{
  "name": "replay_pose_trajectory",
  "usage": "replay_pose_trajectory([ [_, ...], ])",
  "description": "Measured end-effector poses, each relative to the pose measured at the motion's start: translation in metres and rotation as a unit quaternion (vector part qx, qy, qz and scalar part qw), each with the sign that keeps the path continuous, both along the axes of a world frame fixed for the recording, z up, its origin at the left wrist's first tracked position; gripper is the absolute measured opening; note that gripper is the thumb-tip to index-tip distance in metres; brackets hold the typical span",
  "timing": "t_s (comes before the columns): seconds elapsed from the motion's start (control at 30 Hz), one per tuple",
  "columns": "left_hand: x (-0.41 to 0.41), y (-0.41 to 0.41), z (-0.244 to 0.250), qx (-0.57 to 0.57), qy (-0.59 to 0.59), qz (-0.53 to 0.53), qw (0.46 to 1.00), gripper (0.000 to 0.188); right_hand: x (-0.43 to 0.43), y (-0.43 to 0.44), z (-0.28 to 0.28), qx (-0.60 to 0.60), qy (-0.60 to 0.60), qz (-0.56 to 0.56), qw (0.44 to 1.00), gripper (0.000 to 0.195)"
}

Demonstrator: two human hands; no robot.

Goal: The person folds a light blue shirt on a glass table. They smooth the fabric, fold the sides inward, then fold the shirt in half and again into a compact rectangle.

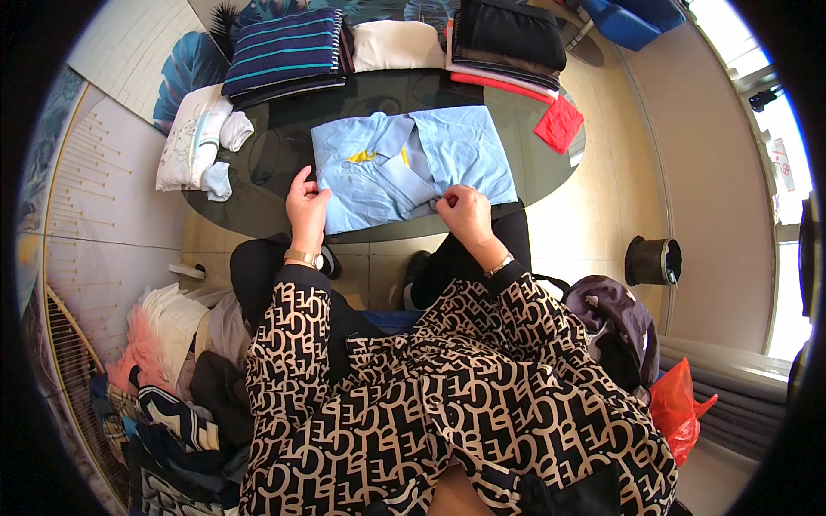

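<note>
A light blue collared shirt (pixel 461 145) lies partly folded on the dark glass table (pixel 271 206) before me. Its collar faces up around the middle, with a bit of yellow showing inside the neck. At the shirt's left edge, my left hand (pixel 306 216) has its thumb on the cloth and its fingers spread beside it. My right hand (pixel 466 215) pinches the shirt's near edge, just right of the collar. The fingertips of the right hand are partly hidden by its curled fingers.
Folded dark striped clothes (pixel 284 55), a cream cloth (pixel 398 46) and a dark stack (pixel 510 39) line the far edge. A red cloth (pixel 559 124) lies right; a white garment (pixel 193 138) and socks (pixel 236 131) left. Loose clothes (pixel 187 387) are heaped beside me.
</note>
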State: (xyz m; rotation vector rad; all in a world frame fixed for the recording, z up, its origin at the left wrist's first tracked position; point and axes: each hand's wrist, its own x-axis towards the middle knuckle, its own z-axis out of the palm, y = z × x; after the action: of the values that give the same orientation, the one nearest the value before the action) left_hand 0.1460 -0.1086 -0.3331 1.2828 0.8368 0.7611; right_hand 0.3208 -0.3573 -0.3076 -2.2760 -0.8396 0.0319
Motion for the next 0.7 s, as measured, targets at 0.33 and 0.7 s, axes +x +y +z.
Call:
replay_pose_trajectory([
  [0.33,0.0,0.002,0.005,-0.039,0.013,-0.01,0.999,0.068,0.003,-0.024,-0.001,0.167,0.232,-0.03,0.958,0.015],
  [0.7,-0.003,0.007,0.012,-0.094,0.029,-0.051,0.994,0.062,0.0,0.03,0.037,0.106,-0.073,0.136,0.982,0.031],
])
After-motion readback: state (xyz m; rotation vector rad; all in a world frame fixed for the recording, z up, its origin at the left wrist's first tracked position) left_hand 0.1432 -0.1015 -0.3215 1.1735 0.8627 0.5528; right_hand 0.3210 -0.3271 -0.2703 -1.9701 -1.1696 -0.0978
